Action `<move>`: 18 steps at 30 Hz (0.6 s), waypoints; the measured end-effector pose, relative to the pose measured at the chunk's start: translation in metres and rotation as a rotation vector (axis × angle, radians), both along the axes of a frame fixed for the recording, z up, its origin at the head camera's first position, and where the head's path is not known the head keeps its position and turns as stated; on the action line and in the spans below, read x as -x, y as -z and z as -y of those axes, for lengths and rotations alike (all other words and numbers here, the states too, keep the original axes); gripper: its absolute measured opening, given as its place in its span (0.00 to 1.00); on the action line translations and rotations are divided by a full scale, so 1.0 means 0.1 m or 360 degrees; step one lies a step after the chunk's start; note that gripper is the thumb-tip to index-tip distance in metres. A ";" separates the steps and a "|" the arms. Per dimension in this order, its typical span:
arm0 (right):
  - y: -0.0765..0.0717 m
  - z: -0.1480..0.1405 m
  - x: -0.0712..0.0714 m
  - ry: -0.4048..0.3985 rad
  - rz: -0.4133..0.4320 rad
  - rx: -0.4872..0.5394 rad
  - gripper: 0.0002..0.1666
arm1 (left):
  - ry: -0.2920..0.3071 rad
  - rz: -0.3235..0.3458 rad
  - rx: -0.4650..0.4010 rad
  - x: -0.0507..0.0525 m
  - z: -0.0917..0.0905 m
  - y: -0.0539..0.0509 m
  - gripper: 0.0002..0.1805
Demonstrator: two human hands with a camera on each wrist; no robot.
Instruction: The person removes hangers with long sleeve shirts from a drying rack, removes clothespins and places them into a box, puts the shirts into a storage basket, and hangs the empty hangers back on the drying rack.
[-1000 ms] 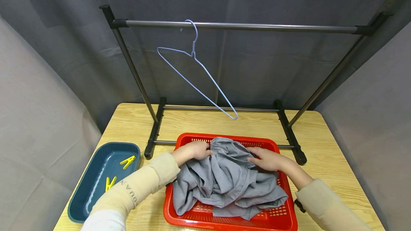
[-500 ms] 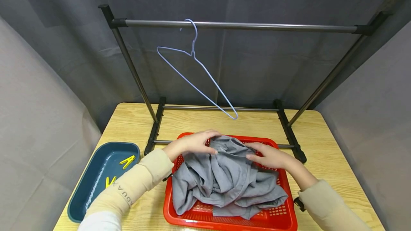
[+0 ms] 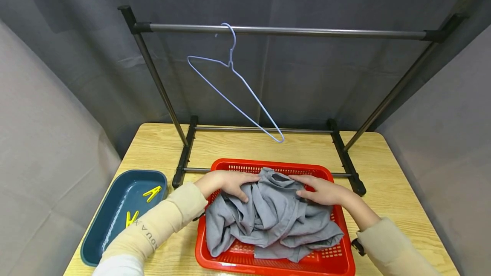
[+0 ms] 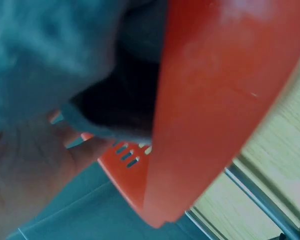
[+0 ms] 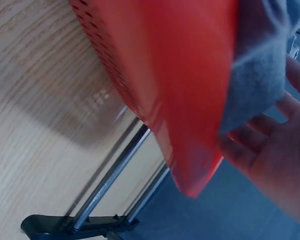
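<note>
A crumpled grey cloth garment (image 3: 274, 212) lies heaped in a red plastic basket (image 3: 205, 263). My left hand (image 3: 230, 183) rests at the garment's upper left, its fingers fairly straight and thumb apart. On the other side, my right hand (image 3: 322, 190) touches the upper right of the heap with fingers extended. The left wrist view has the hand (image 4: 29, 165) against the cloth, beside the basket wall (image 4: 210, 100). In the right wrist view, fingertips of the hand (image 5: 275, 145) meet the grey fabric (image 5: 257, 85); some are partly hidden. The garment's full shape is hidden in its folds.
A pale purple hanger (image 3: 255, 88) hangs from the metal bar (image 3: 326, 32) of a rack behind the basket. At the left, a dark blue tray (image 3: 93, 233) holds yellow clothespins (image 3: 152, 193). The rack's black feet (image 3: 347, 161) stand on the wooden table (image 3: 387, 195).
My left hand lifted a little off the garment's upper edge, then came down on it again, fingers now straighter. The cloth's top edge has sunk slightly. My right hand has barely shifted.
</note>
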State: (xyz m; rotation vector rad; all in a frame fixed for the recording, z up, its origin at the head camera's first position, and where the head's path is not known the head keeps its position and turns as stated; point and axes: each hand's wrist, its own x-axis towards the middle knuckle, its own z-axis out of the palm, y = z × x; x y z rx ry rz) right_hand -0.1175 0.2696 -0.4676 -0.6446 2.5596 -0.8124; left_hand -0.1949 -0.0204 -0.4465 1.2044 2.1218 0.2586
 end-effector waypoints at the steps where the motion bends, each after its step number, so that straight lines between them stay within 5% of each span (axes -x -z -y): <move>1: -0.01 0.00 -0.01 0.0012 -0.0006 0.0004 0.33 | -0.0021 -0.0020 -0.0020 0.01 0.00 -0.01 0.38; 10: -0.16 -0.11 -0.05 0.0100 -0.0113 0.0098 0.30 | -0.0173 -0.0083 -0.0308 0.05 0.10 -0.04 0.33; 14: -0.27 -0.22 -0.10 0.0258 -0.0202 0.0172 0.28 | -0.0246 -0.0135 -0.0426 0.08 0.21 -0.12 0.30; 18: -0.40 -0.34 -0.16 0.0470 -0.0470 0.0254 0.24 | -0.0510 -0.0261 -0.0608 0.12 0.37 -0.22 0.23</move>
